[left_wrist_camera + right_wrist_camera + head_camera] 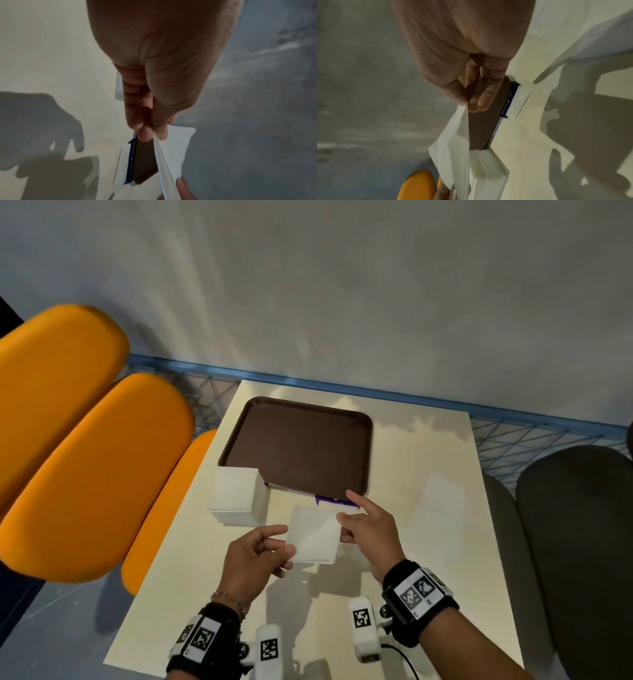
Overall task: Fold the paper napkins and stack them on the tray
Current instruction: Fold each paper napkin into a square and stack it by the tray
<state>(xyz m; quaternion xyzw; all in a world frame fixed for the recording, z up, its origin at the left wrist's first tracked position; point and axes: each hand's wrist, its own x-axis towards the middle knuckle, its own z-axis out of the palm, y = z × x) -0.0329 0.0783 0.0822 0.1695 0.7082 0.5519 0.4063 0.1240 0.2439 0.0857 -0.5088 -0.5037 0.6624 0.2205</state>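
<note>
Your fingers work above a cream table. Well off to their left sit three orange chair cushions; to their right, dark grey seats. Beyond your fingertips, a blue wire rail lines the grey wall.

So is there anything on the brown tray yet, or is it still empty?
Empty: the head view shows the tray with a bare brown surface. Both hands hold one napkin above the table, and the napkin stack sits beside it.

Both hands pinch white napkin above table, near brown tray.
</note>
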